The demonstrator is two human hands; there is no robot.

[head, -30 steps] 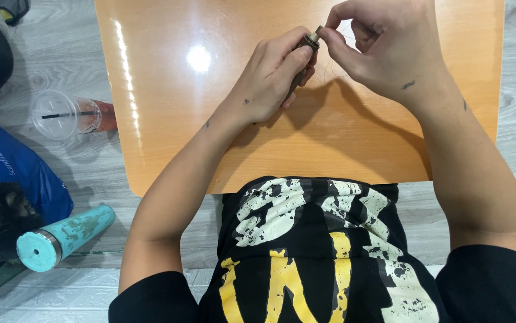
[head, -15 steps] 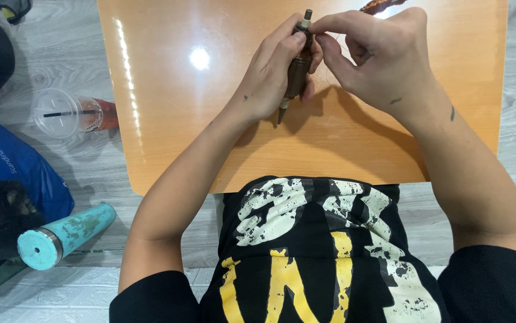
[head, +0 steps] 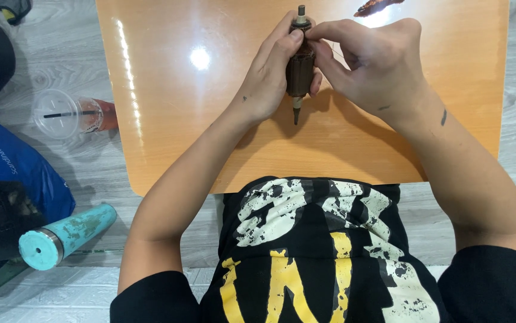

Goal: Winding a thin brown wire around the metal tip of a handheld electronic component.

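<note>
Left hand: closed around the brown body of a rotor, thumb and fingers wrapped along its side, holding it upright above the table. Right hand: fingers curled in, tips pinched at the rotor's upper end near the top shaft; a thin wire seems to run from the pinch, too fine to confirm. Rotor: 1 item, dark brown wound core with a metal shaft sticking out at each end, lower shaft tip pointing down toward the table and apart from it. Handling, as judged: stiff, dense and fairly heavy for its size; the shafts look smooth and likely slippery, the windings and any loose wire are the delicate part. Best hold is around the core's middle or on the bare shaft ends, not on the fine wire. Table: 1, orange, glossy, with a bright lamp reflection. Scrap: 1 reddish-brown piece at the table's far edge, well apart from the hands. Floor, person's left: 1 clear lidded cup with straw, 1 teal bottle lying on its side, 1 blue bag.
</note>
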